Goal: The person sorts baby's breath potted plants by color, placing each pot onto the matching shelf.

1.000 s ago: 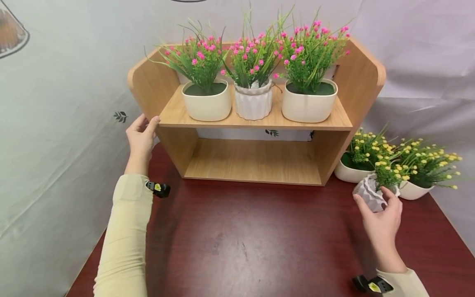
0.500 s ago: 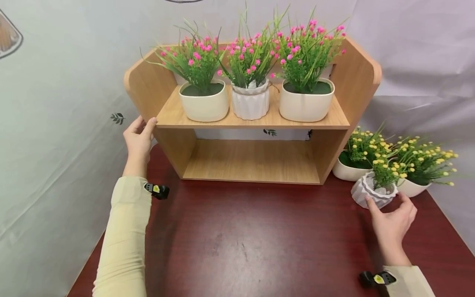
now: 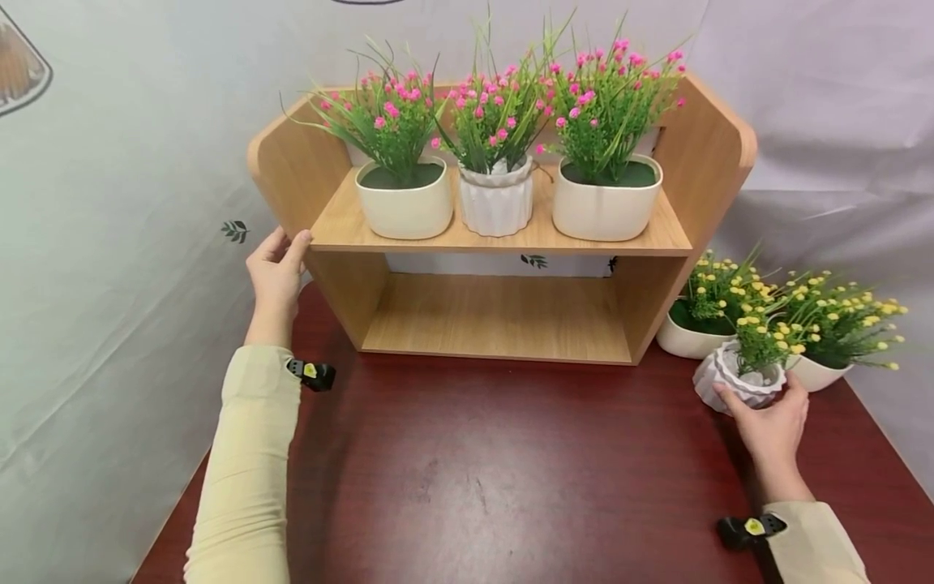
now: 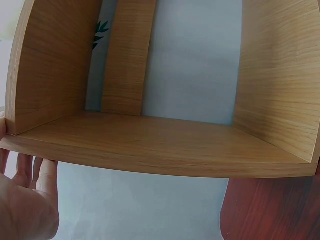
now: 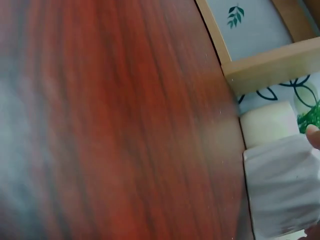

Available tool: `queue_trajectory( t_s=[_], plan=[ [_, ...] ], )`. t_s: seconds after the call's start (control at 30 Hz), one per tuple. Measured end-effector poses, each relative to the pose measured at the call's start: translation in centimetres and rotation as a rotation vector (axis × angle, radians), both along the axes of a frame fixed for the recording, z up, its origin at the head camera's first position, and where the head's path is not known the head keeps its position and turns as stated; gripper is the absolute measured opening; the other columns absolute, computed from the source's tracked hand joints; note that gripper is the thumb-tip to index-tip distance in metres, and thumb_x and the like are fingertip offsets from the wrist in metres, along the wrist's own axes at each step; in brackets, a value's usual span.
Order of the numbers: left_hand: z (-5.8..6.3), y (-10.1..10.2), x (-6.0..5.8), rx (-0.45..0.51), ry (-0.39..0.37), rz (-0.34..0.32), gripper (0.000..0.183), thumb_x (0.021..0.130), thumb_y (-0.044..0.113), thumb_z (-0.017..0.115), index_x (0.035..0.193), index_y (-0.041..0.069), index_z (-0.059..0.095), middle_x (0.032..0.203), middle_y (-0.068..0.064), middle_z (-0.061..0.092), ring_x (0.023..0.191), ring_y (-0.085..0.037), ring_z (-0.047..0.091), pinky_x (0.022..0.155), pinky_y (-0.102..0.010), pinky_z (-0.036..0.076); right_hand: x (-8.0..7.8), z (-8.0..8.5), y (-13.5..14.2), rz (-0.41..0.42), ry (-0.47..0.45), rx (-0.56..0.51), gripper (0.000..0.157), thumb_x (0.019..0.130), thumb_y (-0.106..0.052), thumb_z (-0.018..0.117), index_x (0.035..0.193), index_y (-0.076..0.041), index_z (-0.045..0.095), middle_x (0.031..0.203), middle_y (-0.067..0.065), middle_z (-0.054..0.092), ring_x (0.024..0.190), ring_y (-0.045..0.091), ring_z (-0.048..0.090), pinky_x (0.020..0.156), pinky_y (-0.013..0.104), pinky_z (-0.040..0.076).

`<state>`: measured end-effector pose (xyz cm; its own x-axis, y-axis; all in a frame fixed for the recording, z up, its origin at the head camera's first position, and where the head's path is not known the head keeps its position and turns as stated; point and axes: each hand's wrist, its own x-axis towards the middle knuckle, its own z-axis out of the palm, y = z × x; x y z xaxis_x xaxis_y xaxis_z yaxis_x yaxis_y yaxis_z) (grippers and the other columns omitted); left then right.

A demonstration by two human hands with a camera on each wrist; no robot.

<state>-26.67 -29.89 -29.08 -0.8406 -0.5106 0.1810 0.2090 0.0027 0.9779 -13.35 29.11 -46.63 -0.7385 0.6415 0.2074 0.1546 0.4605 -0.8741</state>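
Note:
At the left, my left hand (image 3: 276, 272) grips the side of the wooden shelf (image 3: 503, 316), its thumb at the front edge by the upper board. The left wrist view shows the fingers lying along that panel (image 4: 150, 165) of the shelf. On the right part of the table, my right hand (image 3: 772, 438) holds a white ruffled flowerpot (image 3: 718, 385) of yellow flowers, thumb at the near left of the rim and fingers on the right side. This pot (image 5: 282, 185) stands upright at the right of the right wrist view, where little of the hand shows.
Three pots of pink flowers stand on the upper board: an oval one (image 3: 409, 207), a ruffled one (image 3: 496, 203) and another oval one (image 3: 606, 207). Two oval pots of yellow flowers (image 3: 693, 341) stand behind the held pot, near the wall. Beneath everything is a dark red table (image 3: 474, 470).
The ruffled flowerpot was tilted and now stands upright. My right hand has shifted from its left rim round to the front and right. My left hand has stayed on the shelf.

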Motion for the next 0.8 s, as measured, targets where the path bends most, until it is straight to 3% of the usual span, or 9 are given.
queue_trajectory(
  t_s=[0.27, 0.53, 0.63, 0.8],
  plan=[
    [0.1, 0.1, 0.1, -0.009, -0.006, -0.007, 0.042, 0.085, 0.021, 0.072, 0.125, 0.02, 0.064, 0.113, 0.0, 0.066, 0.103, -0.012, 0.059, 0.103, -0.04, 0.043, -0.7, -0.1, 1.2, 0.018, -0.073, -0.091, 0.08, 0.078, -0.02, 0.075, 0.143, -0.003, 0.032, 0.14, 0.015, 0.037, 0.129, 0.022, 0.035, 0.109, 0.026, 0.026],
    [0.1, 0.0, 0.2, -0.015, 0.002, -0.008, 0.042, 0.084, 0.021, 0.073, 0.125, 0.02, 0.064, 0.115, 0.0, 0.067, 0.102, -0.012, 0.06, 0.103, -0.04, 0.043, -0.9, -0.2, 1.8, 0.067, 0.029, -0.12, 0.066, 0.075, -0.007, 0.077, 0.133, -0.013, 0.045, 0.111, -0.019, 0.044, 0.105, -0.001, 0.045, 0.083, 0.006, 0.034],
    [0.0, -0.1, 0.2, -0.009, -0.001, -0.001, 0.042, 0.084, 0.021, 0.073, 0.125, 0.02, 0.064, 0.115, 0.0, 0.067, 0.102, -0.012, 0.06, 0.103, -0.04, 0.043, -1.1, -0.1, 1.9, 0.095, 0.047, -0.125, 0.061, 0.076, -0.005, 0.076, 0.127, -0.019, 0.046, 0.106, -0.02, 0.044, 0.096, -0.005, 0.045, 0.075, 0.004, 0.035],
    [0.0, -0.2, 0.1, -0.02, -0.011, -0.013, 0.042, 0.085, 0.023, 0.072, 0.126, 0.021, 0.063, 0.118, -0.001, 0.066, 0.105, -0.012, 0.059, 0.105, -0.041, 0.041, -1.1, 0.2, 1.9, 0.09, -0.003, -0.117, 0.056, 0.076, -0.006, 0.076, 0.119, -0.025, 0.044, 0.101, -0.02, 0.043, 0.088, -0.007, 0.043, 0.069, 0.002, 0.035]
  ],
)
